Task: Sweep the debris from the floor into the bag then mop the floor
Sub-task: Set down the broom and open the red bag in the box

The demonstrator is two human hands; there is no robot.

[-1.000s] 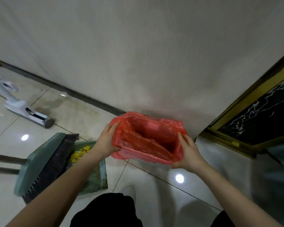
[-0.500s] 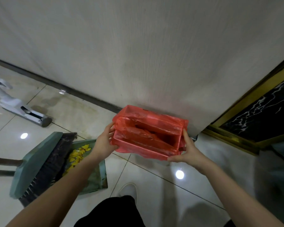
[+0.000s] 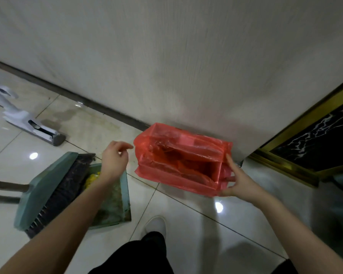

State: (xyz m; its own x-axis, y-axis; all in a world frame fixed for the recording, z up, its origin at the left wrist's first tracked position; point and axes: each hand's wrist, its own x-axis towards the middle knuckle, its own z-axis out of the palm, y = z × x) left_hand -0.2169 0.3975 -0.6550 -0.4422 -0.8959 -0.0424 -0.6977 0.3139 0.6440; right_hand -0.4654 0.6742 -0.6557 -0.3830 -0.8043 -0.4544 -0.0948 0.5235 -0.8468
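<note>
Against the wall, our right hand (image 3: 238,179) pinches the thin red plastic bag (image 3: 181,161) open; our left hand (image 3: 113,159) hangs empty, fingers loose. Yellow debris (image 3: 93,178) waits in the green dustpan (image 3: 115,196); emptying and mopping remain.

Both your forearms reach up from the lower corners of the frame, bare to the wrist. Your left hand (image 3: 114,161) sits left of centre, back toward the camera, fingers loosely curled and pointing right, holding nothing; its fingertips stop just short of the red bag (image 3: 178,159). Your right hand (image 3: 239,179) sits right of centre, thumb up along the bag's right end and fingers curled round its lower right edge, gripping it. Your dark-clad leg and a white shoe (image 3: 155,224) show at the bottom centre.
</note>
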